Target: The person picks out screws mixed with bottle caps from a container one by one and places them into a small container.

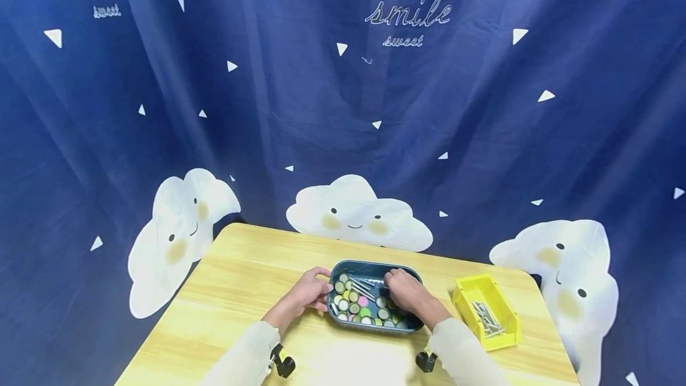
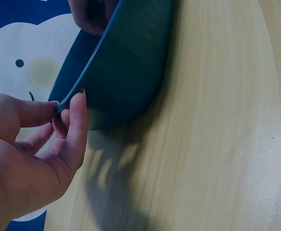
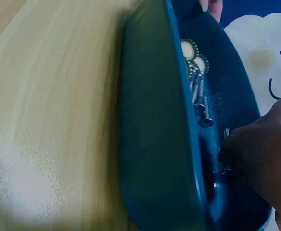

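Note:
A dark blue-green oval tub (image 1: 370, 327) stands on the table, holding many bottle caps (image 1: 363, 301) and several silver bolts (image 1: 364, 289). My left hand (image 1: 309, 288) is at the tub's left end; in the left wrist view, its thumb and fingers (image 2: 77, 122) pinch the rim. Inside the right part of the tub, my right hand (image 1: 408, 292) reaches down with curled fingers. A metal tip (image 3: 226, 132) shows beside those fingers in the right wrist view, apparently a bolt in their grip. The fingertips themselves are mostly hidden.
To the right of the tub, a yellow bin (image 1: 508, 313) contains several more bolts (image 1: 486, 319). Both stand on a light wooden table (image 1: 252, 261). A blue curtain (image 1: 321, 106) with clouds hangs behind the table's far edge.

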Action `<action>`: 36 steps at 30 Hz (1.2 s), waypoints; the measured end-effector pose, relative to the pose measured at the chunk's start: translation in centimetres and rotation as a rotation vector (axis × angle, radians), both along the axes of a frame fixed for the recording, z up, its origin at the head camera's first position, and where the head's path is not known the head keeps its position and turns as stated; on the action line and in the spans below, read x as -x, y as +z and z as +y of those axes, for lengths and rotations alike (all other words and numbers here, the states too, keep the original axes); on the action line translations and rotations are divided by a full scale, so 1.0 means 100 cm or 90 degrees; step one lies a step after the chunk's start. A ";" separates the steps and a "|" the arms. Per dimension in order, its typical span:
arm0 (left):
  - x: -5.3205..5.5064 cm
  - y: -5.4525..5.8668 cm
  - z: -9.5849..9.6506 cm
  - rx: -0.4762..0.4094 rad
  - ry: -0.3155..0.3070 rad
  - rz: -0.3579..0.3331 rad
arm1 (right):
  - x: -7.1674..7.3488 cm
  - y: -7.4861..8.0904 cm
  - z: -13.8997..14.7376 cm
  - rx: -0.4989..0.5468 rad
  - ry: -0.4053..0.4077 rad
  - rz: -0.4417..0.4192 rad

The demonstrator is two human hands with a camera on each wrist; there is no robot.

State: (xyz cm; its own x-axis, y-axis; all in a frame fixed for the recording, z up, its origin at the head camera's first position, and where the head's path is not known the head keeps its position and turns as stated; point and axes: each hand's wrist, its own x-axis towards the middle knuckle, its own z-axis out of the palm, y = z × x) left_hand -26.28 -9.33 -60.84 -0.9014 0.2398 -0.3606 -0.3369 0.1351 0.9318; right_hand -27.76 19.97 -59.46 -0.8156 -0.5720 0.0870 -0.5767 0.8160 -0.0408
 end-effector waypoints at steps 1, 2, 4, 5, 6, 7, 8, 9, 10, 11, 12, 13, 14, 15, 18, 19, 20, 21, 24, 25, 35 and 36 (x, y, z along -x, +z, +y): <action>0.000 0.000 0.000 0.000 -0.001 0.000 | -0.001 0.001 0.001 -0.003 -0.002 0.001; 0.000 0.000 0.000 0.000 -0.001 -0.001 | -0.001 0.003 0.002 -0.002 -0.003 0.002; 0.001 -0.001 0.000 0.001 -0.002 -0.001 | -0.002 0.006 0.004 -0.003 -0.001 0.006; 0.001 -0.001 -0.001 0.003 -0.003 0.000 | -0.003 0.008 0.005 0.000 0.002 0.009; 0.001 -0.002 -0.001 0.003 -0.003 0.001 | -0.004 0.010 0.006 0.003 0.004 0.011; 0.001 -0.001 -0.001 0.004 -0.003 0.002 | -0.005 0.013 0.007 0.008 0.007 0.014; 0.001 -0.001 -0.001 0.005 -0.002 0.003 | -0.005 0.015 0.009 0.012 0.009 0.017; 0.001 -0.001 -0.001 0.007 -0.002 0.004 | -0.006 0.018 0.011 0.016 0.009 0.020; 0.001 -0.001 -0.001 0.009 -0.002 0.004 | -0.007 0.020 0.012 0.019 0.011 0.022; 0.001 -0.001 -0.001 0.011 -0.001 0.004 | -0.008 0.021 0.015 0.022 0.012 0.026; 0.000 -0.001 -0.001 0.014 -0.001 0.003 | -0.009 0.023 0.017 0.020 0.013 0.029; 0.000 -0.001 -0.001 0.016 -0.001 0.002 | -0.010 0.024 0.019 0.019 0.015 0.034; -0.001 -0.001 -0.001 0.018 0.000 0.001 | -0.011 0.025 0.021 0.019 0.017 0.040; -0.001 -0.001 -0.001 0.020 0.001 0.000 | -0.012 0.026 0.024 0.020 0.019 0.047; -0.002 -0.001 0.000 0.023 0.003 0.002 | -0.017 0.028 0.032 0.034 0.020 0.077; -0.002 -0.001 0.000 0.022 0.004 0.002 | -0.018 0.029 0.034 0.043 0.018 0.088; -0.002 -0.001 0.000 0.021 0.005 0.004 | -0.020 0.030 0.037 0.052 0.012 0.098; -0.002 -0.001 0.000 0.019 0.005 0.005 | -0.022 0.031 0.039 0.060 0.006 0.109; -0.002 -0.003 0.000 0.014 0.004 0.005 | -0.028 0.033 0.048 0.076 -0.014 0.128; -0.002 -0.003 0.000 0.013 0.003 0.004 | -0.030 0.034 0.051 0.083 -0.017 0.132; -0.001 -0.006 -0.002 0.011 0.007 0.008 | -0.040 0.033 0.085 0.129 -0.015 0.200; -0.001 -0.006 -0.002 0.011 0.007 0.006 | -0.040 0.032 0.088 0.130 -0.013 0.212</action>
